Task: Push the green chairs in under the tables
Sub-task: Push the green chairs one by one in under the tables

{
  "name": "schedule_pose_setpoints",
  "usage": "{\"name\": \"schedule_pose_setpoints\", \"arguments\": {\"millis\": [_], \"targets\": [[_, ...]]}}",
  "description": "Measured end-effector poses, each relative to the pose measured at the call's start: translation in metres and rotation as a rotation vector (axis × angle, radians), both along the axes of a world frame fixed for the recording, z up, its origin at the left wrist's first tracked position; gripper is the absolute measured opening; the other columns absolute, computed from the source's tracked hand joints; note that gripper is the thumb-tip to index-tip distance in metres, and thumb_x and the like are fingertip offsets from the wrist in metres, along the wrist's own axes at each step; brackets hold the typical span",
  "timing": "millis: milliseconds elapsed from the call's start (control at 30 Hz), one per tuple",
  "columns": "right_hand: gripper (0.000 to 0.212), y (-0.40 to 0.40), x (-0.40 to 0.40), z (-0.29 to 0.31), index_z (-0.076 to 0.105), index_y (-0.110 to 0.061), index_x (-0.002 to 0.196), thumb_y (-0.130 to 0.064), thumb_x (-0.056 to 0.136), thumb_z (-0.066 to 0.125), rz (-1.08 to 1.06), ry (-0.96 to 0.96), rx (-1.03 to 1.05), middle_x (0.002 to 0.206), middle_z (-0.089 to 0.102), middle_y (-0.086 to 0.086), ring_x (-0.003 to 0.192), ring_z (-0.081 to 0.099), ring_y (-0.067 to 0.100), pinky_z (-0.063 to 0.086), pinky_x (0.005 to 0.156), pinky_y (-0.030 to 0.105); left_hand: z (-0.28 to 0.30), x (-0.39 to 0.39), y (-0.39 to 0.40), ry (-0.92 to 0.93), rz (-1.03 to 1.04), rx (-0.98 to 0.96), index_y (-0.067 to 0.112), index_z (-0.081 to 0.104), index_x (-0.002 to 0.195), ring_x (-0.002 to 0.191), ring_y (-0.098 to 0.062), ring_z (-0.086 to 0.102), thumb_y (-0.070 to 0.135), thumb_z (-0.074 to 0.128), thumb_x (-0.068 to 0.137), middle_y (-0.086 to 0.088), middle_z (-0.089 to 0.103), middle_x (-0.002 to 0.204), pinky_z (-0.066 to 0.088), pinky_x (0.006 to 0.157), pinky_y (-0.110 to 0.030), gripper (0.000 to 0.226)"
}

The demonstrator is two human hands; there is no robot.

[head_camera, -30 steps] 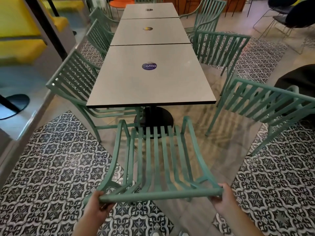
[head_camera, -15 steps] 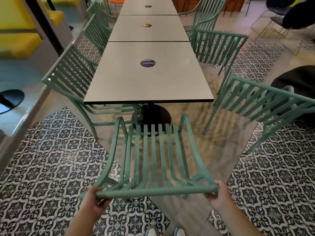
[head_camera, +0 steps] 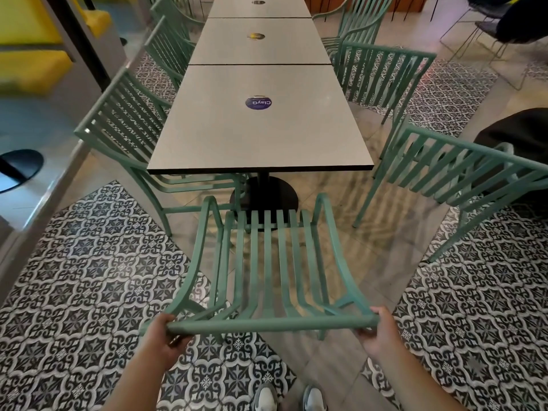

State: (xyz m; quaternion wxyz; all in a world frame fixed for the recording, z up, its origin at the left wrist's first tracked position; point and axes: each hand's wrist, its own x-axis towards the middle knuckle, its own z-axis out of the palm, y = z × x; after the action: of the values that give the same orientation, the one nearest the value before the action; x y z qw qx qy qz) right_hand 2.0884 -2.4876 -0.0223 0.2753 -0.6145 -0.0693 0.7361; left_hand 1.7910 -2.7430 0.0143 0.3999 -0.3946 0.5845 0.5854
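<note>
Green slatted chair (head_camera: 268,262) sits at the near end of the table (head_camera: 261,123), its seat facing that end and its back toward the person, front edge just short of the tabletop, by the black pedestal base (head_camera: 264,194). Seat slats run lengthwise toward the table, in line with the long row of tables. Left hand (head_camera: 161,336) curls around the left end of the top back rail; right hand (head_camera: 382,333) grips the right end. On the tabletop, a round blue sticker (head_camera: 258,102) reads "ClayG", upside down from here. More green chairs flank both sides: one on the left (head_camera: 118,129) tucked close, one on the right (head_camera: 453,179) standing apart at an angle. Patterned floor tiles (head_camera: 89,277) underfoot.
</note>
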Motion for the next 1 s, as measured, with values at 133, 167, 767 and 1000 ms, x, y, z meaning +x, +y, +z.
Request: {"name": "schedule_pose_setpoints", "arguments": {"millis": [133,167,767,1000], "targets": [[0.013,-0.001,-0.001,0.001,0.051,-0.004,0.091,-0.013,0.090,0.042,0.003,-0.010,0.013,0.082,0.049,0.016,0.072,0.052,0.028,0.051,0.039,0.029,0.004,0.003,0.001,0.011,-0.003,0.001,0.004,0.049,0.087,0.112,-0.033,0.051,0.015,0.048,0.097,-0.019,0.054,0.098,0.044,0.091,-0.039,0.014],[0.013,-0.001,-0.001,0.002,0.051,-0.004,0.090,-0.013,0.090,0.042,0.003,-0.009,0.012,0.082,0.048,0.015,0.072,0.052,0.027,0.051,0.039,0.029,0.005,0.003,0.001,0.012,-0.001,0.002,0.004,0.048,0.087,0.109,-0.032,0.050,0.015,0.048,0.097,-0.019,0.054,0.096,0.044,0.091,-0.039,0.014],[0.013,-0.001,0.000,0.001,0.050,-0.002,0.091,-0.014,0.090,0.043,-0.001,-0.010,0.001,0.081,0.047,0.016,0.072,0.051,0.028,0.052,0.041,0.029,-0.002,0.002,-0.001,-0.012,0.061,0.055,0.003,0.050,0.096,0.118,-0.034,0.053,0.014,0.050,0.095,-0.022,0.053,0.121,0.048,0.090,-0.041,0.011],[0.017,-0.003,0.000,0.002,0.048,-0.001,0.101,-0.012,0.089,0.043,-0.013,-0.005,0.004,0.081,0.046,0.015,0.071,0.052,0.028,0.052,0.041,0.030,-0.004,0.004,-0.010,0.021,0.034,0.043,0.004,0.050,0.124,0.108,-0.034,0.056,0.016,0.051,0.094,-0.022,0.055,0.123,0.050,0.079,-0.043,0.032]]}}
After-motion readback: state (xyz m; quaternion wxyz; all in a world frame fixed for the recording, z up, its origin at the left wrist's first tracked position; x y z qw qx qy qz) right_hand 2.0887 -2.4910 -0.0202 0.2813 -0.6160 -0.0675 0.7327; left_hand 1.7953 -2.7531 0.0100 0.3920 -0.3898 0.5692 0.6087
